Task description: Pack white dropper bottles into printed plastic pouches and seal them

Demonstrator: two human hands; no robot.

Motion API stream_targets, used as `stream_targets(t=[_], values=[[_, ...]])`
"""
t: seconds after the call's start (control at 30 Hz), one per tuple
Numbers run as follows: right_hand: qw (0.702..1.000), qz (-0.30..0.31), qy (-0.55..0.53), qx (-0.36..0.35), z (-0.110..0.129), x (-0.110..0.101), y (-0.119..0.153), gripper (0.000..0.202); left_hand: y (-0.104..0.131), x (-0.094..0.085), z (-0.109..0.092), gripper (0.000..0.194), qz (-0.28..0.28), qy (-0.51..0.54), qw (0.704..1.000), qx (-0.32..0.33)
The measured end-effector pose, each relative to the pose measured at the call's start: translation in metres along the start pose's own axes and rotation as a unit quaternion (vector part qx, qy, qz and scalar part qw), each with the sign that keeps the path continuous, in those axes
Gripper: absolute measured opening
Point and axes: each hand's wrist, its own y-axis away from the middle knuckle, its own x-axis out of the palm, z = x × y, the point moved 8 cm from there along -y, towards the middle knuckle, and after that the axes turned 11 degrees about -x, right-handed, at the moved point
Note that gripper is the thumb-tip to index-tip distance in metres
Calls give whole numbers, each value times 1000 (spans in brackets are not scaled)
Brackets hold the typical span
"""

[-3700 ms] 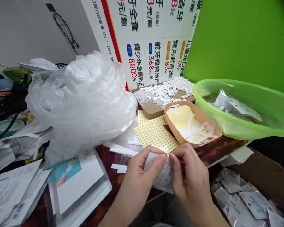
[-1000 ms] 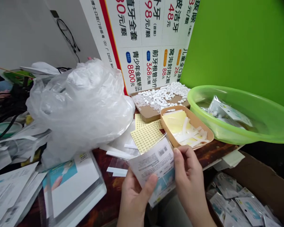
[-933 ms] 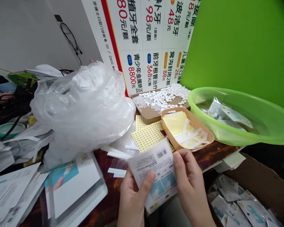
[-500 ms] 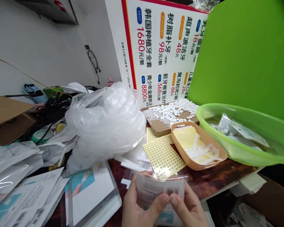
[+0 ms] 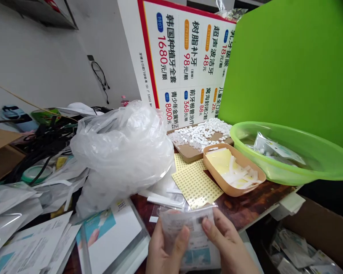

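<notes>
Between my hands is a small clear plastic pouch (image 5: 194,243) with a printed insert showing text and a blue picture. My left hand (image 5: 167,247) grips its left side, thumb on the front and fingers mostly hidden behind. Around the right edge my right hand (image 5: 230,243) is closed, its thumb pressing near the upper right corner. Just beyond the pouch lies a yellow sheet of small round stickers (image 5: 198,186). Left of my hands rests a stack of printed cards in clear sleeves (image 5: 114,236).
A large bundle of clear plastic bags (image 5: 122,148) stands at the left. Behind the sticker sheet are a cardboard tray of white pieces (image 5: 185,154), an orange tub of paper strips (image 5: 234,190) and a green basin (image 5: 291,177). A box of pouches (image 5: 328,217) sits lower right.
My thumbs have moved apart across the front of the pouch, the right one upward. The pouch stays in both hands. The view has shifted slightly to the right.
</notes>
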Motion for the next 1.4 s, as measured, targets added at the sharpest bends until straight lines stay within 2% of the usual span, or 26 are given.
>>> stream_targets(t=[0.07, 0.13, 0.23, 0.33, 0.43, 0.7, 0.93, 1.1, 1.23, 1.33, 1.4], values=[[999, -36, 8, 6, 2, -1, 0, 31, -5, -5, 12, 54, -25, 48, 997, -52], [998, -60, 24, 16, 2, -2, 0, 31, -8, -3, 19, 57, -15, 75, 994, -78], [996, -56, 69, 2, 1, 0, -2, 29, -11, 5, 11, 61, 30, 59, 998, -23], [991, -42, 116, -42, 2, 4, -6, 24, -15, -4, 3, 54, -34, 15, 999, 40], [990, -49, 124, -35, -2, 3, -11, 21, -17, -9, -1, 48, -69, -28, 995, 62], [986, -79, 144, -5, -5, -6, -22, 24, -28, -10, 6, 55, -67, -4, 998, 14], [981, -100, 165, -1, -9, -15, -26, 27, -34, -6, 25, 65, -31, 126, 990, -47], [983, -89, 157, 8, -13, -20, -30, 27, -37, -10, 29, 59, -38, 134, 988, -68], [973, -80, 215, -13, -12, -23, -32, 33, -40, -13, 36, 63, -42, 149, 981, -116], [968, -38, 245, -26, -13, -20, -27, 39, -42, -21, 40, 73, -72, 159, 976, -131], [962, 4, 271, -22, -13, -19, -20, 46, -45, -21, 41, 79, -53, 166, 974, -143]])
